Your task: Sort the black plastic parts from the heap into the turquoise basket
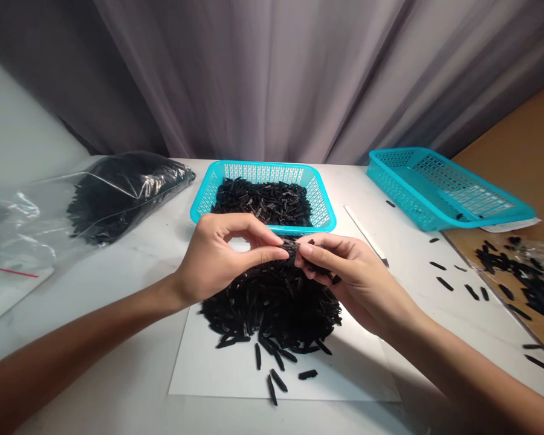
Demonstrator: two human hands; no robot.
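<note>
Over a pile of small, narrow black pieces (pixel 276 311) on a white sheet (pixel 208 377), my two hands meet fingertip to fingertip. My left hand (pixel 226 251) is closed in a pinch on one end of a black piece (pixel 291 244). The thumb and fingers of my right hand (pixel 344 260) close on the other end, and more black pieces show beneath its curled fingers. Just behind the hands stands a blue perforated basket (pixel 324 205), partly filled with the same kind of pieces. What the pieces are made of is unclear.
At left lies a clear zip bag (pixel 131 190) full of black pieces. A second blue basket (pixel 428 208) stands at the back right, a few pieces inside. A white stick-like tool (pixel 365 232) lies between the baskets. Loose pieces (pixel 444 283) are scattered at right. A grey curtain (pixel 254 78) hangs behind.
</note>
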